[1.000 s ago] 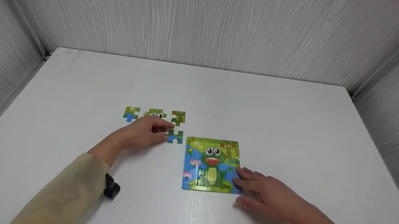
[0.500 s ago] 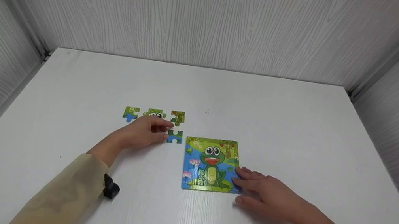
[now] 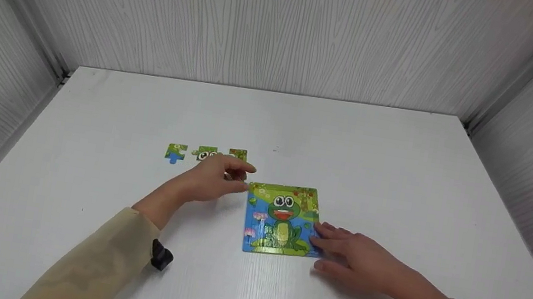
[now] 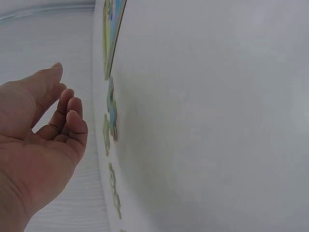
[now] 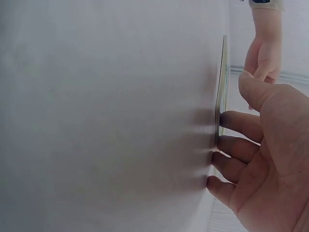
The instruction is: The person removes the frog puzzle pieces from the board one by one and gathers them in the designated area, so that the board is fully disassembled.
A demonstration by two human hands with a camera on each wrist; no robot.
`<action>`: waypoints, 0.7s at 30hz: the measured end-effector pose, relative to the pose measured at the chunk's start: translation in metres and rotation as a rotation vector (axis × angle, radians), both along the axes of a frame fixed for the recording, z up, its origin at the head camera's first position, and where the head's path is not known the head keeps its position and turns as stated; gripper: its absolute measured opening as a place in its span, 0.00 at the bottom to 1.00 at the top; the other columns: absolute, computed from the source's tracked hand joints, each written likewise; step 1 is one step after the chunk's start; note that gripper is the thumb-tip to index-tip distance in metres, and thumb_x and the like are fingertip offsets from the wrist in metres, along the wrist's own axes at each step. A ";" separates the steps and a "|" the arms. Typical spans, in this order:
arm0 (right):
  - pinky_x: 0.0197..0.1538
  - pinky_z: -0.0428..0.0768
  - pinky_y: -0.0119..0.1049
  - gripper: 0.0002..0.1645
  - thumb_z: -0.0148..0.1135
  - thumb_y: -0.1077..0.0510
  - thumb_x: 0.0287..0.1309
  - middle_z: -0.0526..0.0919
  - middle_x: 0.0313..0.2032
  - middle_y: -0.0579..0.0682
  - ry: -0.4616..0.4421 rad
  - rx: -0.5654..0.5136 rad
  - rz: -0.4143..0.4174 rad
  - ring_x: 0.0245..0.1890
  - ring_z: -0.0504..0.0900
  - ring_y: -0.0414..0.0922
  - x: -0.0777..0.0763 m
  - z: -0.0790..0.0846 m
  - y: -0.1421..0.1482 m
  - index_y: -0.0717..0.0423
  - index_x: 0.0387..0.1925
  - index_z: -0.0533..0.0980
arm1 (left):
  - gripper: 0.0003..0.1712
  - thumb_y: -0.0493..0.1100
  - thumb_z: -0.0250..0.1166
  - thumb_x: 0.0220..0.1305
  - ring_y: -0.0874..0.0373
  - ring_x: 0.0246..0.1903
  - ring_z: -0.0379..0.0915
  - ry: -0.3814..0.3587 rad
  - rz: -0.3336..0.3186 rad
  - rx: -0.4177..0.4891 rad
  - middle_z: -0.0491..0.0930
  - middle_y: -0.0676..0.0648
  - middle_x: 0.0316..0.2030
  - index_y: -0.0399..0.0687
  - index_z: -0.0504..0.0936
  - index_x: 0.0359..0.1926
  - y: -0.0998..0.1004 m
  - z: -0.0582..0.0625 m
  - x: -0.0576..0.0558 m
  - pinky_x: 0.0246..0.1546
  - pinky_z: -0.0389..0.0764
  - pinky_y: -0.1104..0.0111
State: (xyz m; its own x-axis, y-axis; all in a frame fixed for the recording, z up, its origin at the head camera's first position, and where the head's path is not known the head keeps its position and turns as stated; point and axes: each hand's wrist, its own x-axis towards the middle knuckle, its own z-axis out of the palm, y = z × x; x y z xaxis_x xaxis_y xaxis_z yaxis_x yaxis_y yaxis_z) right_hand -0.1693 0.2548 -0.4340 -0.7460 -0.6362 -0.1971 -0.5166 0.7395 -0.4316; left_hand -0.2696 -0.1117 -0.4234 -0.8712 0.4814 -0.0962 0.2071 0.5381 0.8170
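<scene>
Fingers of your left hand (image 3: 211,177) curve apart, empty, beside the mid-frame frog puzzle (image 3: 283,221) (your relaxed right hand (image 3: 363,263) touches its right edge), likely arranging the loose pieces (image 3: 176,150) left of centre, next calling for a light pinch.

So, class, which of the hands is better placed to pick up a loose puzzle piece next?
Probably the left hand: it hovers close by the loose pieces, holding nothing, while the right hand, farther off, touches the frog board.
</scene>
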 end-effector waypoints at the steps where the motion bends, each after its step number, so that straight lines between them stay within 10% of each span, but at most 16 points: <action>1: 0.74 0.66 0.58 0.41 0.57 0.31 0.74 0.64 0.79 0.47 -0.005 0.003 -0.006 0.80 0.60 0.51 0.000 0.000 0.000 0.49 0.76 0.72 | 0.24 0.44 0.69 0.74 0.51 0.50 0.74 0.003 -0.017 0.005 0.81 0.49 0.49 0.47 0.83 0.68 0.006 0.001 0.001 0.52 0.79 0.59; 21: 0.74 0.66 0.57 0.40 0.57 0.30 0.74 0.65 0.79 0.48 0.001 -0.002 -0.004 0.80 0.60 0.50 -0.001 0.001 0.000 0.50 0.75 0.73 | 0.26 0.39 0.71 0.71 0.55 0.44 0.73 -0.039 -0.220 -0.087 0.79 0.51 0.45 0.50 0.82 0.68 0.060 -0.020 0.009 0.50 0.77 0.62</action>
State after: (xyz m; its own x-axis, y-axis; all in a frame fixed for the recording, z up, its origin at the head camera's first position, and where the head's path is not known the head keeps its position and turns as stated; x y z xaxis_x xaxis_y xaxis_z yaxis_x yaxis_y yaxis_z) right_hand -0.1698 0.2546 -0.4327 -0.7490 -0.6333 -0.1947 -0.5138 0.7407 -0.4329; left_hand -0.2604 -0.0514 -0.4429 -0.7412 0.6477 -0.1765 0.2967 0.5519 0.7793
